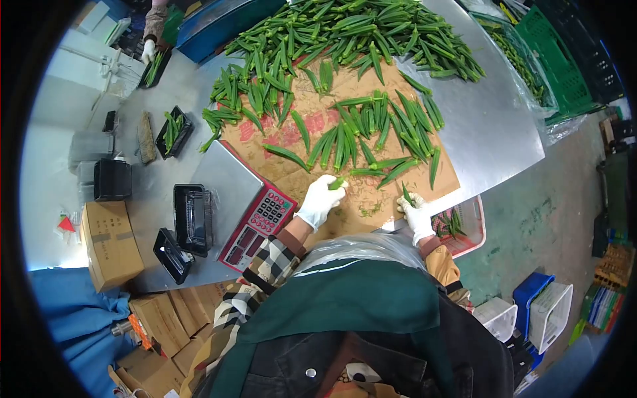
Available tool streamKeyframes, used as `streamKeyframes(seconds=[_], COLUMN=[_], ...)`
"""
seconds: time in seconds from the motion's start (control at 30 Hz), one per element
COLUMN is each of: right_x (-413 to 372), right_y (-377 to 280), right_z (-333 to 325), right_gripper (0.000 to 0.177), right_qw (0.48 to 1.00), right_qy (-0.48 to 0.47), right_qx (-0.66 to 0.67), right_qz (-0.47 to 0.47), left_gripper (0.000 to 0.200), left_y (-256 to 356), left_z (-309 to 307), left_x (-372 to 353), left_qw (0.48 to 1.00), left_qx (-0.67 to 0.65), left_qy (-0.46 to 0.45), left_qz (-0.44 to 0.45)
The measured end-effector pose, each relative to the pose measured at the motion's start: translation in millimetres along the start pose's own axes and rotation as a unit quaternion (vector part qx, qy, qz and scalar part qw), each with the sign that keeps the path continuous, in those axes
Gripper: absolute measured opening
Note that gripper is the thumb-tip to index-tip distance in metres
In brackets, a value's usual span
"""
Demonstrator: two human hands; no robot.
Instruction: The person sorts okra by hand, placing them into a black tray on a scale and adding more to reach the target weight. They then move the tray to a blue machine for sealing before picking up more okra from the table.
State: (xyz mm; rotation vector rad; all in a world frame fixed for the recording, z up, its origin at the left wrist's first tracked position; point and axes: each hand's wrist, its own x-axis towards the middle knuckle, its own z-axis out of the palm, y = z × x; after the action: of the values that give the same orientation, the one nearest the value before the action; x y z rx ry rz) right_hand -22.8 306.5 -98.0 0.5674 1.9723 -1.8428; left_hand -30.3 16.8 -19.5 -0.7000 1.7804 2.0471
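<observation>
My left hand (320, 201), in a white glove, is closed around a green okra pod (338, 183) whose end shows by the fingertips. Toward the table's right edge, my right hand (417, 217), also gloved, pinches another okra pod (405, 193) pointing up and away. Both hands are over the near part of a stained brown cardboard sheet (285, 136). Just beyond them lie loose okra pods (340, 142) in rough rows, and a large okra heap (358, 30) covers the far side. Beside my right hand, below the table edge, a red-and-white basket (479, 229) holds some okra.
A red-framed scale (269, 209) stands left of my left hand. Black trays (192, 219) sit farther left, one tray (174, 132) with okra in it. Cardboard boxes (111, 245) are at left. At the far left, another person's gloved hand (148, 52) reaches a tray. Green crate (554, 60) at right.
</observation>
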Motion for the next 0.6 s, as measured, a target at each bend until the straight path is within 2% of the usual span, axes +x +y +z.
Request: streamKeyframes(seconds=[0.07, 0.1, 0.13, 0.23, 0.33, 0.43, 0.53, 0.57, 0.6], right_x=[3, 3, 1, -5, -1, -1, 1, 3, 4], right_y=[5, 7, 2, -14, -10, -10, -9, -8, -7], right_z=[-1, -2, 1, 3, 1, 2, 4, 2, 0], right_gripper=[0.011, 0.011, 0.010, 0.009, 0.009, 0.007, 0.006, 0.006, 0.006], right_qw=[1.000, 1.000, 1.000, 0.999, 0.999, 0.999, 0.999, 0.999, 0.999], right_qy=[0.001, -0.002, 0.002, 0.014, 0.014, 0.024, 0.026, 0.025, 0.028], right_qx=[0.003, -0.006, -0.004, 0.005, 0.010, 0.017, 0.028, 0.027, 0.025], right_qz=[-0.002, -0.016, -0.003, 0.036, 0.035, 0.030, 0.032, 0.033, 0.031], left_gripper=[0.019, 0.018, 0.017, 0.015, 0.018, 0.018, 0.035, 0.028, 0.026], left_y=[10, 4, 11, 28, 20, -31, -36, -29, -16], left_z=[-11, -25, -34, -73, -109, -147, -149, -146, -143], left_x=[10, 24, 35, 71, 109, 176, 169, 161, 156], left_qw=[0.996, 0.990, 0.976, 0.916, 0.889, 0.889, 0.897, 0.913, 0.931], left_qx=[0.013, -0.039, -0.053, -0.220, -0.266, -0.148, 0.076, 0.077, 0.027], left_qy=[0.085, 0.131, 0.208, 0.328, 0.369, 0.433, 0.436, 0.400, 0.365], left_qz=[-0.004, 0.039, 0.043, 0.076, 0.051, 0.026, -0.002, 0.020, -0.012])
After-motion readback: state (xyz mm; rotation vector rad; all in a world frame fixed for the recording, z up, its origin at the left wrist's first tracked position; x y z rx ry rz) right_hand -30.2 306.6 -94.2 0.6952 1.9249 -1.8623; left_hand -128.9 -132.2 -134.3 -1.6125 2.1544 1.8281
